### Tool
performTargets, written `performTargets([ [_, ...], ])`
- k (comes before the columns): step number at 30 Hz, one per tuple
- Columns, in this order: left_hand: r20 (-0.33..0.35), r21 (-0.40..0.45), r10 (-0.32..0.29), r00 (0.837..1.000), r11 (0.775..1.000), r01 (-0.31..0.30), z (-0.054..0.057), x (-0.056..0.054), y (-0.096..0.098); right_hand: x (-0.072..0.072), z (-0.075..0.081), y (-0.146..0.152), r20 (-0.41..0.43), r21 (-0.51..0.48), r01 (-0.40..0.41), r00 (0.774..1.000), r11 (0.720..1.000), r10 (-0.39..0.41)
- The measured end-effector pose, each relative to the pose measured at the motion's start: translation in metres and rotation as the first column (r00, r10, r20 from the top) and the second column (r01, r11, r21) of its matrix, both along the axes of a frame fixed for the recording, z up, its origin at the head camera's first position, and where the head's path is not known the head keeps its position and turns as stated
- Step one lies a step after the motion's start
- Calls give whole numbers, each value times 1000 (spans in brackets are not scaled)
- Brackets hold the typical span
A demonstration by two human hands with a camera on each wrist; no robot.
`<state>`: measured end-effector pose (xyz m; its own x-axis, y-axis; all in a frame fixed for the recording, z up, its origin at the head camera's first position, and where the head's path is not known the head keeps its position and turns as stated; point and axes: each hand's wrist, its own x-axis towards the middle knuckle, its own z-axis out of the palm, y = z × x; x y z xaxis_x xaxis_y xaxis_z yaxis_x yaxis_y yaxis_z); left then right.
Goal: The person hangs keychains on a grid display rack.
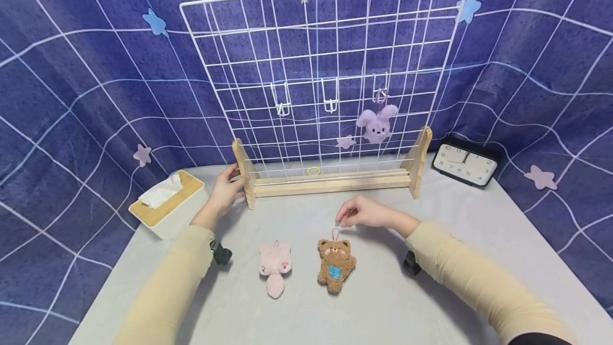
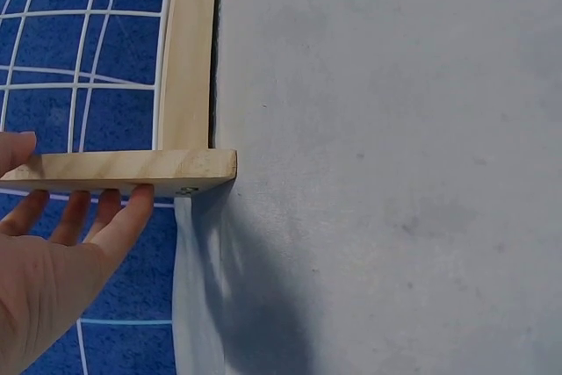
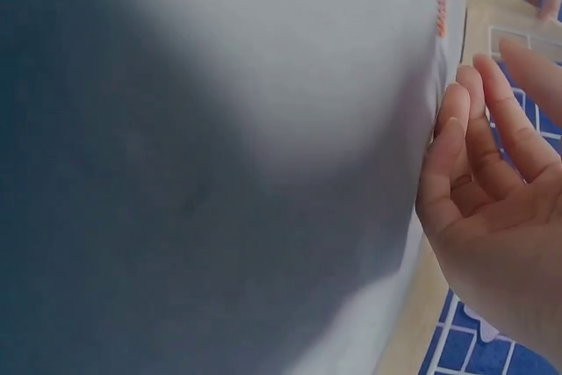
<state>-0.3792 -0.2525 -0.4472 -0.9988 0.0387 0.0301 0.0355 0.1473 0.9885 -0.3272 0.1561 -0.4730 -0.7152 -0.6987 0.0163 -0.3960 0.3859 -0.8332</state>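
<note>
In the head view my left hand [image 1: 227, 189] holds the left wooden upright [image 1: 245, 174] of a white wire grid rack [image 1: 325, 57]. The left wrist view has the thumb on one side of that wooden piece [image 2: 132, 164] and the fingers on the other. My right hand [image 1: 362, 212] hovers over the table with loosely bent fingers, just above the string loop [image 1: 336, 234] of a brown plush bear charm [image 1: 334, 270]; no contact shows. To the bear's left lies a pink plush charm [image 1: 275, 268] with paw marks and a tail.
A purple bunny charm [image 1: 377, 125] hangs from the right hook on the grid. Two more white hooks, left [image 1: 283, 108] and middle [image 1: 330, 104], carry nothing. A tissue box [image 1: 165, 201] stands at left, a black-framed clock [image 1: 465, 161] at right. Blue patterned cloth hangs behind.
</note>
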Motion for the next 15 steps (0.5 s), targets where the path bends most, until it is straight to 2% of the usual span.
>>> performTargets([
  [6, 8, 14, -14, 1000, 1000, 14, 0, -1, 2, 5, -4, -5, -21, 37, 39, 999, 999, -39],
  [11, 12, 47, -14, 1000, 999, 13, 2, 1, 2, 7, -4, -11, -71, 76, 51, 996, 996, -46],
  [15, 13, 30, -11, 1000, 999, 11, 1, 2, 1, 11, -4, -15, -100, 92, 69, 993, 993, -60],
])
